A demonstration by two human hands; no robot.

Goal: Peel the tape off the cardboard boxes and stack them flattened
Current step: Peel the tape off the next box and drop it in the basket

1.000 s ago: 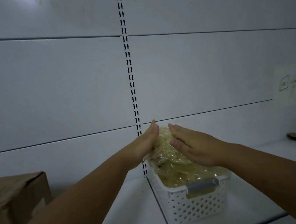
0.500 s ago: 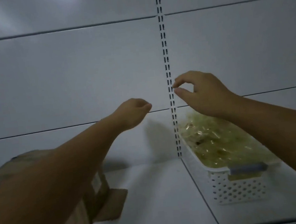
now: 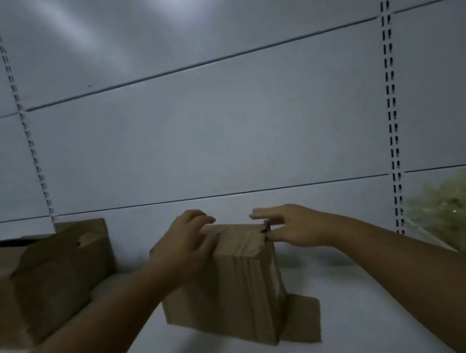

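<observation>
A small brown cardboard box (image 3: 232,291) stands upright on the white shelf (image 3: 352,284) in the middle of the view, with tape strips down its front and a flap (image 3: 301,318) lying out at its lower right. My left hand (image 3: 182,247) grips the box's top left edge with curled fingers. My right hand (image 3: 291,224) reaches the top right corner with its fingers straight; the thumb touches just below the corner. The picture is blurred by motion.
A larger cardboard box (image 3: 36,283) with open top flaps sits at the left against the back panel. At the far right edge lies a heap of crumpled yellowish clear tape (image 3: 460,215). Slotted uprights (image 3: 390,102) run up the white back wall.
The view has swung left, away from the white basket of tape. Both hands, raised in the air half a second ago, have come down onto the small cardboard box.
</observation>
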